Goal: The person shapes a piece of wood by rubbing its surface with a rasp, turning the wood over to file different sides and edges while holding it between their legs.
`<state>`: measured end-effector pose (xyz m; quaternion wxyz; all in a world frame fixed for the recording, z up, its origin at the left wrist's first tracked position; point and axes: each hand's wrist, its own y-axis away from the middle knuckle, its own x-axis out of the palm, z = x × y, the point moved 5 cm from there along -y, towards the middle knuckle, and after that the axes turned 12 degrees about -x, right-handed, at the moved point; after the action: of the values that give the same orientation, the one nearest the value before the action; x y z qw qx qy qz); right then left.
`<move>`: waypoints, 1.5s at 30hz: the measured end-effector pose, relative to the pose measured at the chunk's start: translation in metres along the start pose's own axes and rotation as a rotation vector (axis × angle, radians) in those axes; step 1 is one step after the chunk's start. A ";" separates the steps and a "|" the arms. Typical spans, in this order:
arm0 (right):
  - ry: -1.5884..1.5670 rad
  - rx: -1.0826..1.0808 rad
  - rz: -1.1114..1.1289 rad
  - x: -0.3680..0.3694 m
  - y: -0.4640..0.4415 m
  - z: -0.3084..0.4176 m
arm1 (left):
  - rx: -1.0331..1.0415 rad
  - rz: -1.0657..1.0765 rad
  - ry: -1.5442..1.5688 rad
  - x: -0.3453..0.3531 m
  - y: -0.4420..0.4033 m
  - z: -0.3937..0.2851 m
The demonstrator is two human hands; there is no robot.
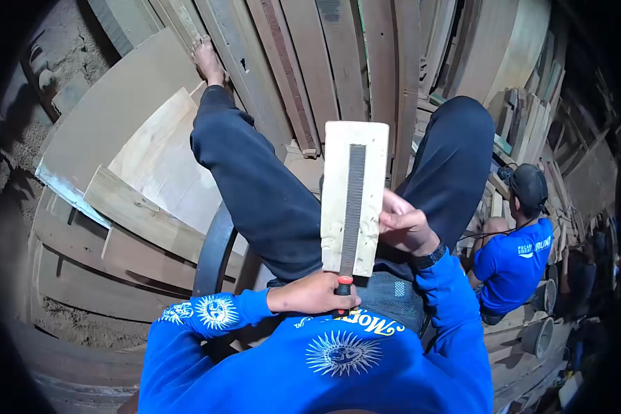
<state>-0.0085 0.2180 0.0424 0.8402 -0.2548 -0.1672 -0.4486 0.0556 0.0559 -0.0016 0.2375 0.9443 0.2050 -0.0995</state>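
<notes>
A pale rectangular wooden board stands out in front of my lap, its long side running away from me. A long grey ridged file blade lies along the board's face. My left hand is wrapped round the file's black and red handle at the board's near end. On the board's right edge, my right hand grips with the thumb in front, the other fingers partly hidden. A dark band circles my right wrist.
Long planks lie beyond my legs. Curved wooden panels are stacked at the left. A person in a blue shirt sits at the right, near buckets and wood pieces. A dark curved bar is beside my left leg.
</notes>
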 end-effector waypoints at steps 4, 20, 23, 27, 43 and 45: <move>-0.079 -0.151 -0.123 0.004 -0.003 0.013 | 0.052 -0.024 -0.063 -0.001 -0.003 0.002; -0.011 -0.112 -0.142 0.006 -0.003 0.015 | -0.012 -0.012 -0.108 0.002 -0.006 0.011; 0.021 -0.094 -0.154 0.007 -0.001 0.011 | 0.019 0.003 -0.096 0.000 -0.001 -0.002; 0.170 0.116 0.016 0.015 0.004 -0.003 | 0.025 -0.037 -0.042 0.004 0.001 -0.001; 0.295 0.093 -0.062 0.023 0.001 0.003 | -0.037 -0.038 -0.080 0.004 -0.002 0.005; 0.380 0.012 -0.008 0.025 -0.003 -0.001 | 0.033 -0.124 -0.089 0.005 -0.001 0.009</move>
<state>0.0022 0.1992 0.0553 0.8563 -0.1597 -0.0095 -0.4910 0.0586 0.0539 -0.0107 0.2243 0.9282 0.2506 -0.1591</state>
